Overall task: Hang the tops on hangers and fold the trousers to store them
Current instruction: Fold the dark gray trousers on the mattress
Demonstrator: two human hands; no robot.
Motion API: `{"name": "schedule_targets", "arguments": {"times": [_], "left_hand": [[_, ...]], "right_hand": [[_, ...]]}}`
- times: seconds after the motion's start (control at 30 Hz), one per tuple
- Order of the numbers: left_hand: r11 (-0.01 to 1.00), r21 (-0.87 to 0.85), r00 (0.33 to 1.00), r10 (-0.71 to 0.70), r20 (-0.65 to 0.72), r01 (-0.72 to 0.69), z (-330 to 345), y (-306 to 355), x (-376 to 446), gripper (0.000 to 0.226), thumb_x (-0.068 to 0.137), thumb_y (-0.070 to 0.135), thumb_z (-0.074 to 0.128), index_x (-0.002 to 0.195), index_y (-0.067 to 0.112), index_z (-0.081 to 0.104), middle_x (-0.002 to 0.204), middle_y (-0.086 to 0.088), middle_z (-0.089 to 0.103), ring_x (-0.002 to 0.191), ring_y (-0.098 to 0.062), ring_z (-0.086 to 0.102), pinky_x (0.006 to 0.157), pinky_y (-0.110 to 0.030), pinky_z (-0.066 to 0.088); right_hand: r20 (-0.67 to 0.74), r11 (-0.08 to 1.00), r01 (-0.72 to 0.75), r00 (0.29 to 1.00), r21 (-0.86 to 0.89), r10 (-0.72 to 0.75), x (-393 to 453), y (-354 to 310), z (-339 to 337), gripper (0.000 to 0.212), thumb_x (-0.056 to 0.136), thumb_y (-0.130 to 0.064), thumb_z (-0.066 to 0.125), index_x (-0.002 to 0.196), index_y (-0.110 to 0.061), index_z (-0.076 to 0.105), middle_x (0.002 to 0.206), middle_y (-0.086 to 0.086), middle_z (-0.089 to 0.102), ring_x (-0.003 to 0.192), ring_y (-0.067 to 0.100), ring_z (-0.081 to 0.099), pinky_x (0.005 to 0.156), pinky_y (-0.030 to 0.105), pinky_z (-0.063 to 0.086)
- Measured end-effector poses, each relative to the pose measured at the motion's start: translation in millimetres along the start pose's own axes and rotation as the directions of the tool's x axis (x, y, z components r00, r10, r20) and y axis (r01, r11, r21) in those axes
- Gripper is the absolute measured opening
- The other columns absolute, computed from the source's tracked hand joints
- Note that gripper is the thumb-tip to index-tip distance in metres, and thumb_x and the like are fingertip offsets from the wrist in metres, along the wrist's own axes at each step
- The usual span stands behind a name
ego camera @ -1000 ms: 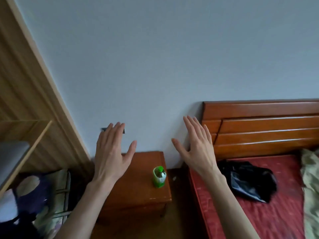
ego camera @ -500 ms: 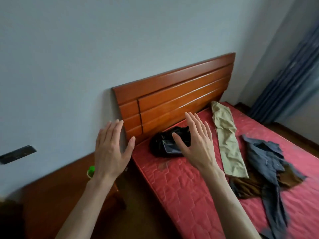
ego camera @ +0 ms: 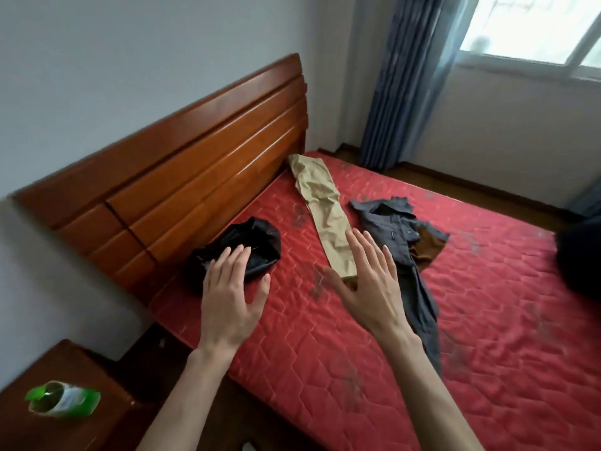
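Observation:
Clothes lie on a red quilted mattress [ego camera: 487, 320]. Khaki trousers [ego camera: 325, 206] stretch lengthwise from the headboard toward me. Beside them on the right lies a crumpled grey top [ego camera: 393, 229] over a brown garment [ego camera: 427, 249]. A black bundle [ego camera: 257, 242] sits by the headboard. My left hand [ego camera: 229, 304] hovers with straight fingers in front of the black bundle. My right hand [ego camera: 370, 284] is also held up with spread fingers, over the near end of the khaki trousers. Neither hand holds anything.
A wooden headboard [ego camera: 195, 170] runs along the wall on the left. A bedside table [ego camera: 97, 418] at lower left carries a green bottle [ego camera: 63, 400]. A blue curtain [ego camera: 406, 79] and a window [ego camera: 536, 24] are at the far right. A dark object [ego camera: 582, 255] lies at the bed's right edge.
My view has swung right from the bedside table and wall to the bed, bringing the clothes, curtain and window into sight. Both hands stay raised with straight fingers, holding nothing.

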State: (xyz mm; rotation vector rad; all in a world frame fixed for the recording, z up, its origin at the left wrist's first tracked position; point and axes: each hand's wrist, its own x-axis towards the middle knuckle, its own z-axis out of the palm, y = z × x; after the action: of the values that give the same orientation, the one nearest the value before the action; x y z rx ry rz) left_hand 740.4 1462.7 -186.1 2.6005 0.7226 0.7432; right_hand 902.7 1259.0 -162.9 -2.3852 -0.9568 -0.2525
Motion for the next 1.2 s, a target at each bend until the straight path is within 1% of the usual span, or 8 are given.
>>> {"name": "schedule_targets", "arguments": {"times": [0.13,0.27,0.37,0.5,0.7,0.93,1.1,1.2], "left_hand": [[0.996,-0.047,0.995,0.084,0.050,-0.081,42,28,27,0.068,0.103,0.061,0.043,0.154,0.015,0.044,0.160,-0.002,0.044,0.156,-0.016,0.026,0.128,-0.048,0.022],[0.984,-0.088,0.985,0.159,0.070,-0.153,79,47,64,0.067,0.103,0.059,0.044,0.153,0.015,0.046,0.160,-0.003,0.045,0.156,-0.017,0.027,0.129,-0.045,0.019],[0.978,-0.106,0.976,0.191,0.101,-0.180,106,52,94,0.068,0.103,0.060,0.043,0.154,0.015,0.046,0.160,-0.003,0.045,0.156,-0.017,0.026,0.129,-0.046,0.019],[0.973,-0.136,0.970,0.202,0.132,-0.184,140,46,134,0.068,0.103,0.061,0.041,0.153,0.014,0.047,0.160,-0.003,0.045,0.156,-0.016,0.025,0.128,-0.047,0.020],[0.972,-0.160,0.959,0.204,0.198,-0.174,203,20,190,0.067,0.104,0.060,0.042,0.153,0.016,0.046,0.160,-0.001,0.045,0.156,-0.015,0.025,0.128,-0.048,0.022],[0.977,-0.149,0.939,0.190,0.286,-0.152,291,4,229,0.066,0.103,0.058,0.041,0.152,0.014,0.049,0.159,-0.002,0.047,0.156,-0.016,0.027,0.126,-0.049,0.025],[0.975,-0.141,0.914,0.209,0.348,-0.169,366,-4,237,0.065,0.103,0.057,0.040,0.152,0.016,0.050,0.159,0.000,0.047,0.155,-0.015,0.028,0.127,-0.048,0.026],[0.980,-0.128,0.906,0.190,0.379,-0.152,413,-7,241,0.067,0.101,0.058,0.039,0.151,0.016,0.052,0.158,0.001,0.048,0.155,-0.015,0.029,0.128,-0.044,0.022]], "right_hand": [[-0.015,0.996,-0.084,0.996,-0.020,0.083,-1,38,-4,0.079,0.101,-0.065,0.050,0.164,-0.022,0.030,0.170,-0.007,0.029,0.160,0.010,0.014,0.131,0.045,0.011],[-0.028,0.986,-0.165,0.986,-0.035,0.164,11,68,0,0.082,0.099,-0.071,0.041,0.164,-0.022,0.029,0.171,-0.005,0.028,0.160,0.010,0.013,0.131,0.046,0.013],[-0.050,0.977,-0.208,0.977,-0.055,0.206,27,87,9,0.079,0.100,-0.067,0.045,0.163,-0.022,0.030,0.170,-0.005,0.031,0.160,0.009,0.015,0.130,0.046,0.015],[-0.044,0.967,-0.245,0.969,-0.071,0.242,58,107,25,0.077,0.101,-0.064,0.048,0.163,-0.022,0.030,0.169,-0.006,0.031,0.160,0.008,0.016,0.130,0.047,0.018],[-0.037,0.948,-0.304,0.953,-0.098,0.302,108,139,63,0.077,0.101,-0.067,0.040,0.164,-0.023,0.029,0.169,-0.008,0.032,0.159,0.006,0.016,0.130,0.045,0.019],[0.015,0.923,-0.365,0.929,-0.123,0.370,147,200,117,0.077,0.099,-0.063,0.039,0.162,-0.019,0.035,0.167,-0.006,0.036,0.158,0.009,0.023,0.129,0.045,0.021],[0.028,0.909,-0.400,0.914,-0.120,0.406,153,262,172,0.070,0.103,-0.058,0.050,0.161,-0.021,0.037,0.165,-0.008,0.038,0.157,0.007,0.024,0.129,0.041,0.021],[0.050,0.892,-0.439,0.894,-0.107,0.446,153,299,209,0.071,0.100,-0.051,0.059,0.160,-0.020,0.038,0.164,-0.008,0.040,0.157,0.008,0.025,0.128,0.045,0.025]]}}
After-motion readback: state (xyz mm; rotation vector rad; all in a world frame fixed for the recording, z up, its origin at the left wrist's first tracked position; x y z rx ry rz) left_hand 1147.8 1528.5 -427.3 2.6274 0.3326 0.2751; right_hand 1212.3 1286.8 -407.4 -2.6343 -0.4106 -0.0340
